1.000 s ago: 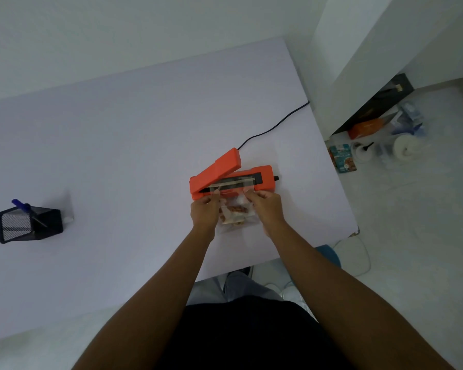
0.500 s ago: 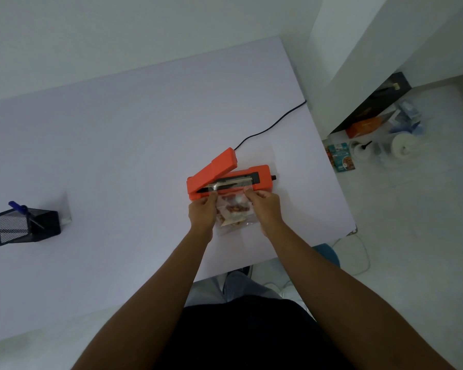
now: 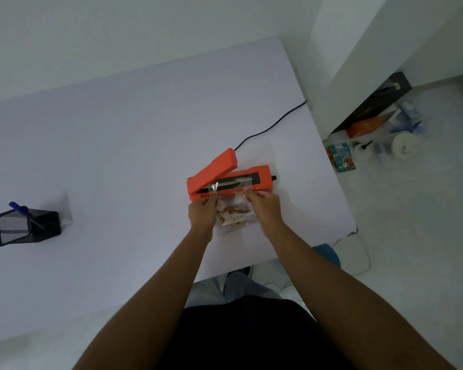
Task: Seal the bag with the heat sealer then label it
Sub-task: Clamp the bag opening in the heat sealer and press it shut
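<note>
An orange heat sealer (image 3: 262, 174) lies on the white table (image 3: 123, 156), its lid (image 3: 214, 166) raised at an angle over the black sealing bar. A clear plastic bag (image 3: 234, 214) with brownish pieces inside lies in front of it, its open top edge laid across the bar. My left hand (image 3: 201, 213) pinches the bag's upper left corner. My right hand (image 3: 266, 208) pinches the upper right corner. Both hands hold the top edge stretched flat.
The sealer's black cord (image 3: 273, 124) runs back and off the table's right edge. A black mesh pen holder (image 3: 24, 228) with a blue pen stands at the far left. Boxes, a paper roll (image 3: 404, 145) and packets lie on the floor to the right.
The bag's top edge has shifted slightly further onto the sealing bar; both hands stay on its corners. The lid remains raised.
</note>
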